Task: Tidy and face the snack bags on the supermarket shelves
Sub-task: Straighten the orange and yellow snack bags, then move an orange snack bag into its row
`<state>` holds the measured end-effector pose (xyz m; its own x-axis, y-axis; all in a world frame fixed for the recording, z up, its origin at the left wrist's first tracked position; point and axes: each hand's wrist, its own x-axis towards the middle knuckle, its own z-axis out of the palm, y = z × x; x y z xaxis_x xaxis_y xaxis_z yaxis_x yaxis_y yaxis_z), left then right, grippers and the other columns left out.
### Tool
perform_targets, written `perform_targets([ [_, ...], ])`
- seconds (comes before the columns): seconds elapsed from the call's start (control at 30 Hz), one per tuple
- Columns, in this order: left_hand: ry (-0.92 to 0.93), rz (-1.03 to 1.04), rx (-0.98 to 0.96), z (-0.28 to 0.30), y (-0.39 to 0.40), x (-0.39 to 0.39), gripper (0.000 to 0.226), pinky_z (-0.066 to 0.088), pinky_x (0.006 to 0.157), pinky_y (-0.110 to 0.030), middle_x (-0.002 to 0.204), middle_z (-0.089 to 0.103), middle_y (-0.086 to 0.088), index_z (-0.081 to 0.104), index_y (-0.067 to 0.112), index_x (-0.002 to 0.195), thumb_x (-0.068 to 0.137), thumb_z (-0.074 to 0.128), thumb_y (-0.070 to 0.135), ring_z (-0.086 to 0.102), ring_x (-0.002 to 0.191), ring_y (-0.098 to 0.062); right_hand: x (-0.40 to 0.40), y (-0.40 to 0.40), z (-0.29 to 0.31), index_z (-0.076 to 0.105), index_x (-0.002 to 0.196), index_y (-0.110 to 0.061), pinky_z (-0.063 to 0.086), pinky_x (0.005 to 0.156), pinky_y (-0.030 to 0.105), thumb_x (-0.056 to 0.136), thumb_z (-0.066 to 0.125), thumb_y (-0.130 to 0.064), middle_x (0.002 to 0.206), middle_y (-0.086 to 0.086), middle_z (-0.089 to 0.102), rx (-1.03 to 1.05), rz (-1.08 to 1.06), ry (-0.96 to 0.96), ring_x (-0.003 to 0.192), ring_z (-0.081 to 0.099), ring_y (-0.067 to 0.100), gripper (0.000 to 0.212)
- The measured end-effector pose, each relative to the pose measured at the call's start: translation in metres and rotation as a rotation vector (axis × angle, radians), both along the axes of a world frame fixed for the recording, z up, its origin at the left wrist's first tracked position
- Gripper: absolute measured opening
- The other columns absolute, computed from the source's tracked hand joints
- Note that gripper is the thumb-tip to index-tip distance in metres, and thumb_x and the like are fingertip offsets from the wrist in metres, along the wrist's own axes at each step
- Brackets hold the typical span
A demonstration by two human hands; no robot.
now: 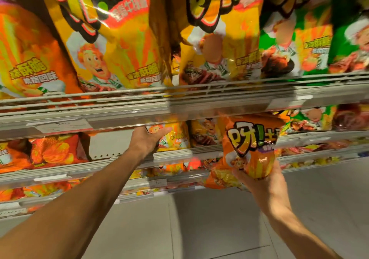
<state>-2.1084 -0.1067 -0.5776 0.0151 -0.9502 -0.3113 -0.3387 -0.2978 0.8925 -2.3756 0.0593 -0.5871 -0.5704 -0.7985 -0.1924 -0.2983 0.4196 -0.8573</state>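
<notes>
Right fingers (pixel 237 173) curl under an orange bag (pixel 247 148), the right hand (pixel 259 180) gripping its bottom at centre right, in front of the shelf edge. The left hand (pixel 148 138), centre frame, reaches in under the upper shelf (pixel 119 106), fingers open against a yellow bag (pixel 175 136). Big bags (pixel 111 38) fill the top.

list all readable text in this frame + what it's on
"呀!" – orange bag in the right hand
"呀!" – yellow bag, top shelf
"酥脆" and "吮指回味" – orange bag, top shelf left
"酥脆" – yellow bag, top shelf; its smaller print is blurred
"5" – price tag on the upper rail; the rest is too blurred
"5" – price tag on a lower rail; the rest is unreadable
Green bags' text: blurred.
</notes>
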Motion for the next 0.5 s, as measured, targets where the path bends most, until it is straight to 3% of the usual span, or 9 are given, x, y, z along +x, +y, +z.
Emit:
perform_targets([
  [0.13, -0.022, -0.064, 0.039, -0.010, -0.002, 0.005, 0.044, 0.059, 0.072, -0.036, 0.085, 0.072, -0.012, 0.066, -0.008, 0.101, 0.087, 0.074, 0.033, 0.070, 0.081, -0.029, -0.001, 0.002, 0.000, 0.056, 0.126, -0.029, 0.057, 0.088, 0.046, 0.062, 0.095, -0.034, 0.106, -0.006, 0.073, 0.025, 0.001, -0.005, 0.098, 0.069, 0.020, 0.075],
  [0.27, -0.195, -0.085, 0.078, -0.018, -0.001, 0.011, 0.070, 0.052, 0.094, -0.052, 0.101, 0.067, -0.023, 0.058, -0.005, 0.111, 0.083, 0.069, 0.057, 0.064, 0.099, -0.038, 0.006, 0.002, 0.003, 0.054, 0.130, -0.027, 0.057, 0.091, 0.046, 0.062, 0.095, -0.034, 0.110, -0.004, 0.072, 0.013, 0.039, 0.001, 0.101, 0.069, 0.020, 0.080],
  [0.37, -0.321, -0.101, 0.047, -0.017, 0.007, 0.018, 0.068, 0.048, 0.100, -0.050, 0.112, 0.069, -0.013, 0.060, 0.009, 0.117, 0.081, 0.065, 0.066, 0.061, 0.109, -0.034, 0.016, 0.002, 0.010, 0.053, 0.132, -0.023, 0.057, 0.087, 0.038, 0.064, 0.095, -0.029, 0.109, -0.005, 0.071, -0.003, 0.049, -0.007, 0.096, 0.067, 0.013, 0.080],
  [0.43, -0.414, -0.140, -0.015, -0.018, 0.018, 0.029, 0.060, 0.047, 0.100, -0.048, 0.112, 0.068, -0.013, 0.065, 0.011, 0.112, 0.085, 0.061, 0.065, 0.058, 0.111, -0.034, 0.026, 0.004, 0.014, 0.053, 0.131, -0.021, 0.053, 0.076, 0.025, 0.065, 0.094, -0.025, 0.106, -0.007, 0.070, -0.013, 0.050, -0.021, 0.092, 0.065, 0.005, 0.078],
  [0.5, -0.541, -0.138, -0.112, -0.020, 0.034, 0.046, 0.054, 0.044, 0.099, -0.046, 0.113, 0.065, -0.018, 0.067, 0.009, 0.108, 0.091, 0.056, 0.060, 0.054, 0.112, -0.036, 0.041, 0.006, 0.018, 0.053, 0.130, -0.021, 0.049, 0.071, 0.022, 0.065, 0.094, -0.025, 0.106, -0.007, 0.070, -0.012, 0.057, -0.025, 0.093, 0.066, 0.009, 0.078],
])
